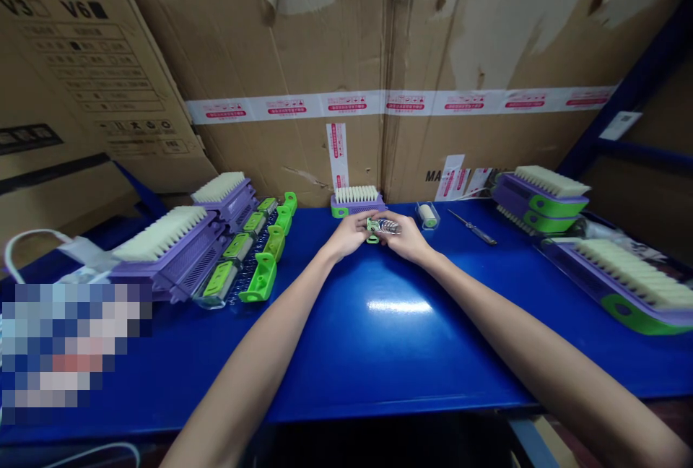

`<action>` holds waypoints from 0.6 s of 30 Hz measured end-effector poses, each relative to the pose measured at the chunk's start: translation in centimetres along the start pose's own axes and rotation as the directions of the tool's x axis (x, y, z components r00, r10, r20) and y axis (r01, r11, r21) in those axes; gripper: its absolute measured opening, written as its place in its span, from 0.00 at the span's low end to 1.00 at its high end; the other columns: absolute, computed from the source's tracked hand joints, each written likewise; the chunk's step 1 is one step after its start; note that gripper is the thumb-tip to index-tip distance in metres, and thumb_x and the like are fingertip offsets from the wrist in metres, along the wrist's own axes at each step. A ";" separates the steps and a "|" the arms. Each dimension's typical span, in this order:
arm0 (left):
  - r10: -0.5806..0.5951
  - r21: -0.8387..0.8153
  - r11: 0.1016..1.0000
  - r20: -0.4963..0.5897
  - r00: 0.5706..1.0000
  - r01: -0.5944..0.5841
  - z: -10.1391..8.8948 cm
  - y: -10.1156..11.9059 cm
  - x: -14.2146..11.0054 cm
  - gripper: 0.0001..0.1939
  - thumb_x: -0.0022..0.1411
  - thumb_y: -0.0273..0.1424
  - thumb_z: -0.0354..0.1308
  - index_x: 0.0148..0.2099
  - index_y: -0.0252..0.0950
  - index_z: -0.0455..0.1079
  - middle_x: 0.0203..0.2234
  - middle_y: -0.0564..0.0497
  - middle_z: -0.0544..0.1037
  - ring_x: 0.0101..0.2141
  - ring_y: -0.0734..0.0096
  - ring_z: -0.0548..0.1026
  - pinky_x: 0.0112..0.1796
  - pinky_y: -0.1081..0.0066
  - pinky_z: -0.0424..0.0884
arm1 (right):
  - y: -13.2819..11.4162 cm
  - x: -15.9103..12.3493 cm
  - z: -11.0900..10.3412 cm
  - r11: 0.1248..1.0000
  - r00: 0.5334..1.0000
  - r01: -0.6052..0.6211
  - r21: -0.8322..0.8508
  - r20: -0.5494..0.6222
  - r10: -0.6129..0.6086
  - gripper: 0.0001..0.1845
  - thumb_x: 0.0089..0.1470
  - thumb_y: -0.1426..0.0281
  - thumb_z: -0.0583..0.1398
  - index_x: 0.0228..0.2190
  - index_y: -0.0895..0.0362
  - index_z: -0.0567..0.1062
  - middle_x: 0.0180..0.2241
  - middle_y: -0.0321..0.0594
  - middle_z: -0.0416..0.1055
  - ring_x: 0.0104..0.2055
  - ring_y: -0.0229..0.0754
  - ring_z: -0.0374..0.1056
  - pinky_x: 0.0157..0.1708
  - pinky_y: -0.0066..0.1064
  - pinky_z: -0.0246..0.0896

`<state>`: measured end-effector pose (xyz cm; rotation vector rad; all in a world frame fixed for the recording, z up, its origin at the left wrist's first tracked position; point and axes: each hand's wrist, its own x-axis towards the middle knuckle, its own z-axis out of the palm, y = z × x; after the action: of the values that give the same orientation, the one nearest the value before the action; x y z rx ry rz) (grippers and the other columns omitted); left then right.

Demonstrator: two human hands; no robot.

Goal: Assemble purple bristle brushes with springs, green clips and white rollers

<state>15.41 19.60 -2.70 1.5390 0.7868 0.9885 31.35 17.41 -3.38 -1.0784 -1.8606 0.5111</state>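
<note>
Both hands are brought together over fine handwork: the left hand pinches a small green part in narrowed fingers; the right hand closes on a shiny ribbed piece against it — a further move would seem to call for fingertip control; behind them, a purple brush has stiff, pale bristles; green brackets look like moulded plastic, curved and holed — the blue table is smooth and glossy.

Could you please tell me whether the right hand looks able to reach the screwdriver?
Probably yes: the screwdriver lies uncovered on the blue table, to the right of the right hand. That hand is busy with the small green piece, though, so it may need freeing.
</note>
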 end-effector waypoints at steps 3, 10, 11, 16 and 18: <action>0.017 0.012 1.000 0.003 1.000 -0.017 0.1 0.2 -0.1 0.31 0.44 0.13 0.54 0.54 0.30 0.70 0.44 0.42 0.79 0.41 0.66 0.77 0.48 0.63 0.69 | -0.2 0.0 0.1 1.000 1.000 -0.013 -0.012 -0.027 0.013 0.14 0.46 0.73 0.59 0.39 0.56 0.73 0.25 0.35 0.74 0.25 0.38 0.68 0.29 0.28 0.62; 0.017 -0.009 1.000 0.040 0.999 -0.017 0.4 0.7 -0.1 0.29 0.45 0.15 0.55 0.52 0.31 0.72 0.42 0.44 0.80 0.42 0.64 0.77 0.47 0.64 0.69 | -0.7 0.1 -0.1 0.994 0.997 -0.071 -0.084 -0.012 0.070 0.14 0.44 0.74 0.59 0.36 0.57 0.72 0.20 0.33 0.71 0.23 0.39 0.67 0.25 0.26 0.57; 0.013 -0.015 1.000 0.048 0.999 -0.012 0.4 0.7 -0.1 0.29 0.45 0.16 0.55 0.52 0.31 0.72 0.42 0.44 0.80 0.42 0.63 0.77 0.47 0.64 0.69 | -0.7 0.1 -0.2 0.993 0.998 -0.071 -0.097 -0.005 0.070 0.13 0.43 0.74 0.58 0.36 0.56 0.72 0.20 0.33 0.71 0.23 0.39 0.67 0.25 0.26 0.57; 0.012 -0.031 0.999 0.066 0.998 -0.010 0.3 0.8 -0.1 0.27 0.44 0.16 0.56 0.50 0.31 0.73 0.41 0.45 0.80 0.43 0.62 0.77 0.49 0.62 0.68 | -1.1 0.5 -0.7 0.985 0.997 -0.049 -0.166 0.056 0.059 0.12 0.42 0.77 0.58 0.33 0.55 0.71 0.18 0.31 0.69 0.21 0.38 0.66 0.23 0.25 0.54; 0.007 -0.024 1.000 0.056 0.998 -0.006 0.4 0.8 0.0 0.27 0.44 0.15 0.55 0.49 0.31 0.73 0.41 0.45 0.80 0.43 0.62 0.77 0.49 0.62 0.67 | -1.2 0.5 -0.9 0.979 0.995 -0.051 -0.195 0.075 0.067 0.11 0.44 0.76 0.58 0.33 0.54 0.71 0.16 0.30 0.67 0.20 0.38 0.65 0.22 0.25 0.52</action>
<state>15.71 19.28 -1.94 1.5426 0.7284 0.9525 31.48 17.16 -1.80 -1.2611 -1.9857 0.4197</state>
